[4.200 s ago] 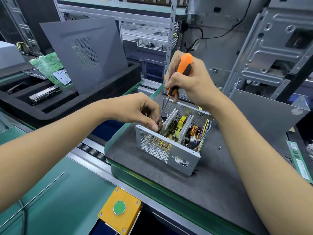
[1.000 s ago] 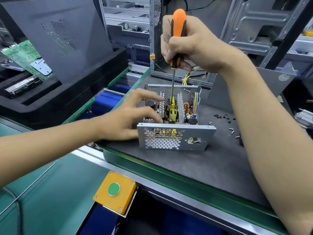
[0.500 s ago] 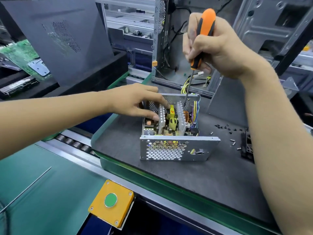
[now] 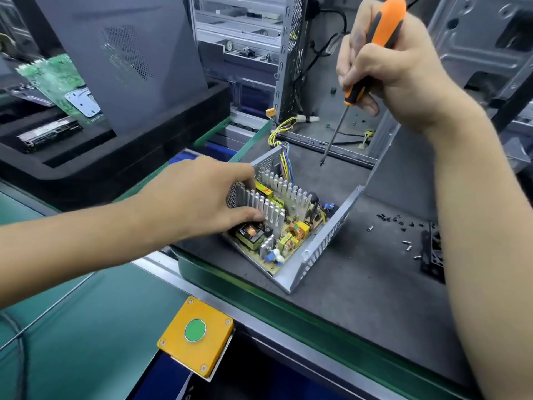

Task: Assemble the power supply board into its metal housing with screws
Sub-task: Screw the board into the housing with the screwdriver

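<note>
Perforated steel housing (image 4: 323, 243) gripped by left hand (image 4: 202, 197); right hand (image 4: 386, 67) clasps rubbery orange screwdriver (image 4: 372, 50).

Orange-and-black screwdriver (image 4: 372, 53), silver perforated housing (image 4: 323, 241), yellow box (image 4: 196, 340) with green button (image 4: 195, 330)

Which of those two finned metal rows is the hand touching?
The nearer finned row, on the left; the left hand grips it. The farther row stands untouched.

Left fingers (image 4: 245, 176) partly behind housing (image 4: 323, 241)
</note>
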Demonstrator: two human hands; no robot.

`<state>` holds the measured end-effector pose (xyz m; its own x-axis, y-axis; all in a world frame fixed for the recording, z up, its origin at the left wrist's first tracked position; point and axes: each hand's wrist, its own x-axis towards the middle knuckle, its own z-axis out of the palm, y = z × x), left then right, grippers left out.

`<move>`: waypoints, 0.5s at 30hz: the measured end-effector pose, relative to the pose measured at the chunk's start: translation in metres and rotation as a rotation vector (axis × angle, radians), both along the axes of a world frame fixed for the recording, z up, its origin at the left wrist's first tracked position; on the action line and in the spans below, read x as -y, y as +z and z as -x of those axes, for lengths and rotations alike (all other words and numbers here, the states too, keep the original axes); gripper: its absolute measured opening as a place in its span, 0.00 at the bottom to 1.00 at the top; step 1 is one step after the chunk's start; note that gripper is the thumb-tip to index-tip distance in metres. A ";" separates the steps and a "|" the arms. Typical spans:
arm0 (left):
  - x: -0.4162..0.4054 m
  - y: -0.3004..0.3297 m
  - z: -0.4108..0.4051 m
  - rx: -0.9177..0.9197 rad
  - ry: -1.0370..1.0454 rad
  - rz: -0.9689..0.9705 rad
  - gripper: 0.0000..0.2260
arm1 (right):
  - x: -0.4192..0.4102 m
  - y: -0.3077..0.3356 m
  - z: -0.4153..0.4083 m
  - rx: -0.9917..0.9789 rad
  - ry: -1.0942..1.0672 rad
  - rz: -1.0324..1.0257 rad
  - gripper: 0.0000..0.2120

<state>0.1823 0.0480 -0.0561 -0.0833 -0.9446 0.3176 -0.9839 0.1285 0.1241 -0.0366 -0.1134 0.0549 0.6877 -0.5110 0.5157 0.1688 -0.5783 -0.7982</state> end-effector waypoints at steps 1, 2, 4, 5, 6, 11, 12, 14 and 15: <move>-0.002 0.000 0.003 0.063 0.022 0.029 0.23 | 0.000 0.000 0.000 -0.005 -0.001 -0.002 0.11; -0.005 0.000 0.006 0.113 0.036 0.058 0.23 | -0.001 0.000 0.000 -0.010 -0.001 -0.005 0.11; -0.010 -0.002 0.008 0.199 0.029 0.137 0.24 | -0.002 -0.001 -0.001 -0.021 0.003 -0.011 0.11; -0.013 -0.006 0.007 0.235 0.001 0.175 0.24 | -0.002 -0.001 -0.001 -0.029 0.004 -0.012 0.11; -0.016 -0.011 0.007 0.240 -0.040 0.204 0.25 | -0.002 -0.002 -0.002 -0.038 0.002 -0.011 0.11; -0.006 -0.007 0.001 0.107 -0.328 0.228 0.19 | -0.002 -0.005 -0.006 -0.075 -0.015 0.003 0.13; 0.009 0.004 -0.005 0.068 -0.360 0.162 0.16 | -0.001 -0.005 -0.005 -0.074 -0.015 0.004 0.14; 0.044 0.029 -0.014 -0.090 -0.437 -0.037 0.11 | 0.000 -0.003 -0.004 -0.068 -0.005 0.005 0.14; 0.062 0.041 -0.016 -0.193 -0.490 -0.160 0.10 | 0.000 -0.003 -0.003 -0.069 -0.003 0.005 0.13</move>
<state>0.1982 -0.0144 -0.0154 -0.4802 -0.8474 0.2267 -0.7709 0.5310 0.3518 -0.0335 -0.1132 0.0520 0.7199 -0.5108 0.4699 0.1119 -0.5828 -0.8049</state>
